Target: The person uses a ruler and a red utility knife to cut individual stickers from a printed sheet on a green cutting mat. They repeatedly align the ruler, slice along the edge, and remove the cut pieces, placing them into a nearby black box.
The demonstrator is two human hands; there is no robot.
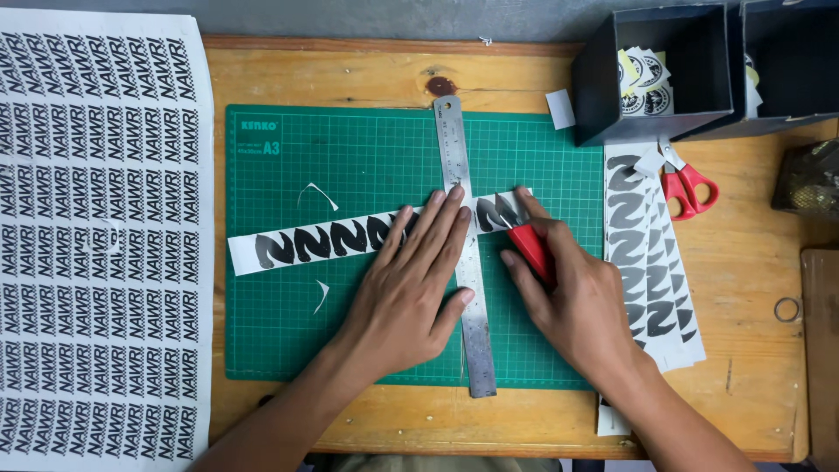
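Head view, looking straight down at my wooden worktop (384, 74). A green cutting mat (350, 149) lies on it, and across the mat runs a long white sticker strip (301, 245) printed with repeated black curved shapes. A steel ruler (454, 144) lies upright across the strip, crossing it near its right end. My left hand (411, 284) rests flat, fingers (437, 223) spread wide and holding nothing, pressing down on both the ruler and the strip just to its left. My right hand (572, 293) is closed around a red-handled craft knife (530, 249), whose tip meets the strip just beside the ruler's right edge; the blade itself is too small to make out. Two thin paper slivers (319, 197) lie loose on the mat, above and below the strip. To the right of the mat lies a stack of cut strips (655, 262) with the same black shapes, red-handled scissors (690, 185) resting at its top. Two dark open boxes (651, 74) stand at the upper right, the nearer one holding small round stickers. A large printed sheet (96, 227) covers the left edge of the worktop.
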